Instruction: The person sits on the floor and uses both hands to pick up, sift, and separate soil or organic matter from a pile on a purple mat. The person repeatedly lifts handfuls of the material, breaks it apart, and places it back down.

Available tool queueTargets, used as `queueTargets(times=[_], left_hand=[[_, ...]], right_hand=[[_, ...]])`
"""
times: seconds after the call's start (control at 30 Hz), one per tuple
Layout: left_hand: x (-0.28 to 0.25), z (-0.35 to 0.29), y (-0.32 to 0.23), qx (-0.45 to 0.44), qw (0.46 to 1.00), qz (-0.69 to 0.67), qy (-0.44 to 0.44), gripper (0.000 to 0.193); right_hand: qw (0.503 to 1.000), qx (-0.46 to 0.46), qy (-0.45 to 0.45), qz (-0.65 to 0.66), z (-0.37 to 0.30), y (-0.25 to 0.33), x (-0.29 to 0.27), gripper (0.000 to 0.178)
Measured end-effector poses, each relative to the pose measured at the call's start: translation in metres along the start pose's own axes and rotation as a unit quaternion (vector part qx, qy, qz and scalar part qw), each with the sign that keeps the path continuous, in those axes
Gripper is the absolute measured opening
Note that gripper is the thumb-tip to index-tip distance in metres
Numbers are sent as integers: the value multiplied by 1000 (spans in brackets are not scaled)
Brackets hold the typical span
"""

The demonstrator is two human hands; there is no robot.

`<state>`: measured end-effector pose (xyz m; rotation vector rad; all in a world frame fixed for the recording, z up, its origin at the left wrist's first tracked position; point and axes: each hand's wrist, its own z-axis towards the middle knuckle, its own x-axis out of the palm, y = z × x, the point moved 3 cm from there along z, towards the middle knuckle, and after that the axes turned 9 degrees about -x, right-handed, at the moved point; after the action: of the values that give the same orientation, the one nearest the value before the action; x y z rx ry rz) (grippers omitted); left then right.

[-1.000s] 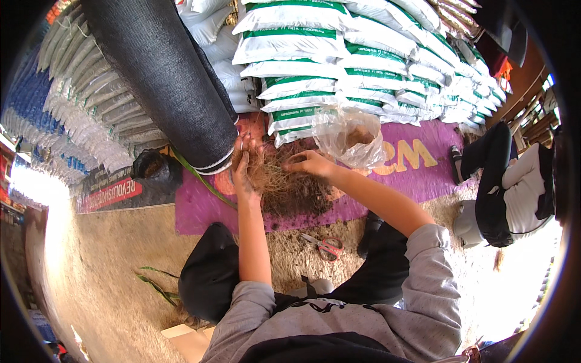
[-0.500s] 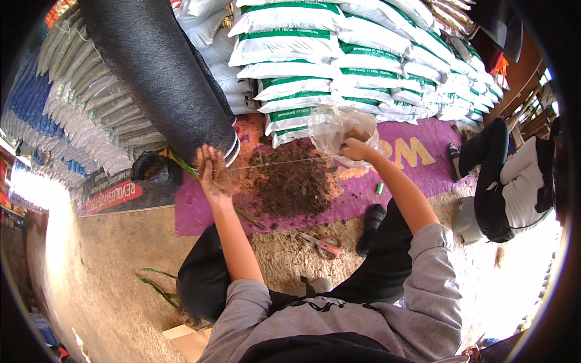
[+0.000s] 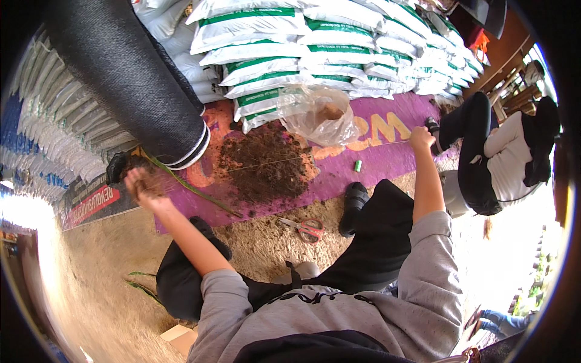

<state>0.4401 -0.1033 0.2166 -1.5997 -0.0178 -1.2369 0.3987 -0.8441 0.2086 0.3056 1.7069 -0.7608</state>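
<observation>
A thin pale thread (image 3: 363, 146) is drawn out across the mat, above a dark heap of soil (image 3: 263, 166). My right hand (image 3: 422, 139) is closed on its right end, out beyond the mat's lettering. Toward my left hand (image 3: 145, 187) the thread fades from sight. That hand is soil-stained and slightly blurred, fingers stretched out and a little curved, beside a black plastic pot or bag (image 3: 118, 166). Between the hands lie a clear plastic bag (image 3: 318, 118) with something brown inside, a small green spool (image 3: 358, 164) and red-handled scissors (image 3: 310, 230).
Long green leaves (image 3: 200, 192) lie by the purple mat's (image 3: 387, 145) left part. A large black roll (image 3: 127, 78) leans at the left. Stacked white-and-green sacks (image 3: 254, 60) stand behind. Another person (image 3: 505, 151) sits at the right.
My hands have moved apart: the left outward to the left, the right away from the clear bag to the right. The thread between them spans much farther.
</observation>
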Motion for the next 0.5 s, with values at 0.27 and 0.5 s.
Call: queueTargets(times=[0.27, 0.5], left_hand=[[11, 3, -6, 6, 999, 33, 1, 45], [57, -35, 53, -128, 974, -99, 160, 49]], right_hand=[[979, 81, -118, 143, -2, -65, -6, 28], [801, -313, -55, 508, 1, 50, -36, 34]])
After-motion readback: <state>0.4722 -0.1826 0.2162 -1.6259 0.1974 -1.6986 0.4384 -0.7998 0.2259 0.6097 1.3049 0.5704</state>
